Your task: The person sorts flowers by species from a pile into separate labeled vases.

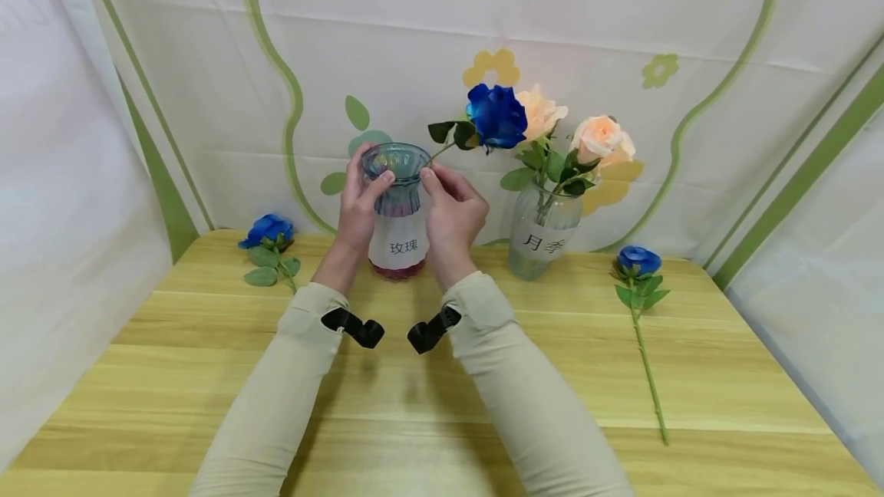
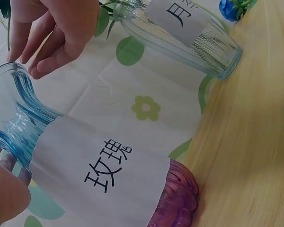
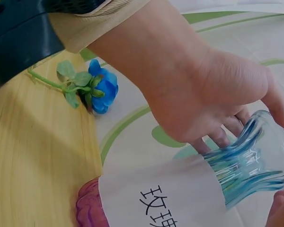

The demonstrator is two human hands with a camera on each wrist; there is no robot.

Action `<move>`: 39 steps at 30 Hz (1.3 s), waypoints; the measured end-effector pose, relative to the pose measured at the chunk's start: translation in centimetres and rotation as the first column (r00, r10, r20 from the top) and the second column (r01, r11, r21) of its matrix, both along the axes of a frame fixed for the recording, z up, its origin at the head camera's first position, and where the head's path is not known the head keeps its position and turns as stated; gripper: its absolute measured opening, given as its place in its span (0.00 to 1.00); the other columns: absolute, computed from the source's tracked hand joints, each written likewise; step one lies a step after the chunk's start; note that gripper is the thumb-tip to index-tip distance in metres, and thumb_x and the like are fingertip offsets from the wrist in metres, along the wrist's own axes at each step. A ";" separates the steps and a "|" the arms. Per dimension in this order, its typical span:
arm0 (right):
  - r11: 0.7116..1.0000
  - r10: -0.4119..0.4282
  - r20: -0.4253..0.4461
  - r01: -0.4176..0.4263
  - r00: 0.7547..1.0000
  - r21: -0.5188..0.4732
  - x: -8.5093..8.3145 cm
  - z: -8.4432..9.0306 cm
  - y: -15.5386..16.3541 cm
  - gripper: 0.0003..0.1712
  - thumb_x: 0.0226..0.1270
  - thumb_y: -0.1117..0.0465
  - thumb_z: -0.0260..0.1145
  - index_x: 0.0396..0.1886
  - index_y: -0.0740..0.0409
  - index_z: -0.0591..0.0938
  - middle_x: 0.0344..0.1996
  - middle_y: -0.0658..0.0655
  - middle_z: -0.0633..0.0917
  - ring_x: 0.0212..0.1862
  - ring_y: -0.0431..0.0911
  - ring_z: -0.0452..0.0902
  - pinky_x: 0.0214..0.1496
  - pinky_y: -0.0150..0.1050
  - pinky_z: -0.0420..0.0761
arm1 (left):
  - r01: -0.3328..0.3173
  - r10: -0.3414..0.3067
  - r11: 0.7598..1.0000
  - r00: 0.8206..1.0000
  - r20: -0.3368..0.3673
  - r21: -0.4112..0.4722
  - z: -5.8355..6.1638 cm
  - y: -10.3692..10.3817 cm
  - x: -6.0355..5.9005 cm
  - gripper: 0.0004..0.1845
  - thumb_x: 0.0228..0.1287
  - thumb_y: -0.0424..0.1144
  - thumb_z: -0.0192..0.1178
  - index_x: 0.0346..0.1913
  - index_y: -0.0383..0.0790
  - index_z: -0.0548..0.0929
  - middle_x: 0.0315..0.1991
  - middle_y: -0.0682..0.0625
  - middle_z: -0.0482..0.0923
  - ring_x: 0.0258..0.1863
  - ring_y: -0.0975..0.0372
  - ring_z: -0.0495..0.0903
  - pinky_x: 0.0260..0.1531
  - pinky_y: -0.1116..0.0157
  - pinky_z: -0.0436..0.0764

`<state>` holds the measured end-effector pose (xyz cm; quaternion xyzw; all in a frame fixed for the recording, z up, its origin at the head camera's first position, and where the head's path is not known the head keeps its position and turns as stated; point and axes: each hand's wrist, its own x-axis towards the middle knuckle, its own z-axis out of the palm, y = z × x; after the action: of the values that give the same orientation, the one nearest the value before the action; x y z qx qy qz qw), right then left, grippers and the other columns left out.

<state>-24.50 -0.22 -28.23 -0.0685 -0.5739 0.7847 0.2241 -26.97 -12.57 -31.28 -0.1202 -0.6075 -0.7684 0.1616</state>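
A flared glass vase [image 1: 395,209], blue-green above and purplish at its base, stands upright at the back of the table. A white paper label [image 2: 99,165] with black characters wraps its middle. My left hand [image 1: 357,202] grips the vase's neck from the left, thumb at the rim. By the right side of the rim, my right hand [image 1: 454,205] pinches the stem of a blue rose [image 1: 496,117] between thumb and finger. Its bloom leans to the upper right, overlapping a peach rose in the head view. The lower stem is mostly hidden by the hand and vase.
A clear labelled vase [image 1: 539,248] with several peach roses [image 1: 597,138] stands to the right. One blue rose [image 1: 268,232] lies at the table's back left, another blue rose [image 1: 638,261] on the right. A patterned white cloth [image 1: 414,37] hangs behind the wooden table [image 1: 387,436].
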 end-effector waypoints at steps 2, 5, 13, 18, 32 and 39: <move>1.000 0.011 -0.009 -0.011 1.000 -0.013 0.0 -0.1 0.1 0.10 0.63 0.61 0.81 0.44 0.54 0.95 0.44 0.54 0.94 0.49 0.43 0.89 0.57 0.36 0.88 | 0.001 -0.001 1.000 1.000 0.001 -0.003 0.1 0.0 0.0 0.42 0.75 0.42 0.57 0.85 0.44 0.52 0.83 0.46 0.58 0.82 0.54 0.60 0.84 0.53 0.53; 1.000 0.022 -0.014 -0.022 1.000 -0.015 0.0 -0.2 0.2 0.11 0.63 0.61 0.81 0.45 0.55 0.94 0.43 0.53 0.94 0.48 0.42 0.89 0.57 0.35 0.88 | 0.004 -0.004 1.000 1.000 0.001 -0.003 0.1 0.0 0.1 0.42 0.75 0.42 0.57 0.85 0.44 0.52 0.83 0.46 0.59 0.81 0.54 0.60 0.84 0.53 0.54; 0.996 0.014 -0.094 -0.022 0.995 -0.083 -0.3 0.5 0.6 0.10 0.66 0.59 0.79 0.45 0.56 0.94 0.43 0.54 0.94 0.49 0.45 0.90 0.58 0.37 0.88 | 0.011 -0.011 1.000 1.000 0.010 0.004 0.2 0.1 0.1 0.42 0.75 0.42 0.57 0.86 0.43 0.51 0.84 0.47 0.58 0.81 0.53 0.61 0.84 0.53 0.54; 0.998 -0.013 -0.044 0.010 0.999 -0.067 -0.9 1.0 0.7 0.06 0.66 0.60 0.79 0.40 0.56 0.94 0.41 0.54 0.94 0.47 0.44 0.89 0.57 0.40 0.88 | 0.022 -0.022 1.000 1.000 0.020 0.006 0.1 0.0 0.0 0.41 0.75 0.42 0.56 0.86 0.44 0.51 0.84 0.47 0.57 0.81 0.52 0.61 0.84 0.53 0.54; 0.994 0.109 0.079 -0.108 0.991 -0.023 1.1 -2.2 4.1 0.13 0.67 0.66 0.76 0.51 0.60 0.91 0.52 0.61 0.92 0.51 0.43 0.89 0.60 0.36 0.86 | 0.040 -0.039 0.999 0.999 -0.017 0.030 0.0 -0.2 0.0 0.41 0.76 0.40 0.56 0.85 0.42 0.51 0.82 0.45 0.59 0.79 0.51 0.64 0.81 0.56 0.58; 0.984 0.171 0.091 -0.174 0.981 0.028 3.8 -3.8 8.8 0.16 0.69 0.66 0.75 0.55 0.65 0.89 0.55 0.64 0.90 0.51 0.41 0.89 0.58 0.32 0.86 | 0.035 -0.035 0.999 0.999 0.003 0.026 0.1 -0.2 0.1 0.40 0.77 0.40 0.55 0.85 0.44 0.51 0.82 0.45 0.60 0.78 0.52 0.64 0.81 0.55 0.58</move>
<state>-20.67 8.57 -32.02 -0.0491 -0.6008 0.7871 0.1307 -26.85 -12.81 -31.20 -0.1275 -0.5953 -0.7792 0.1487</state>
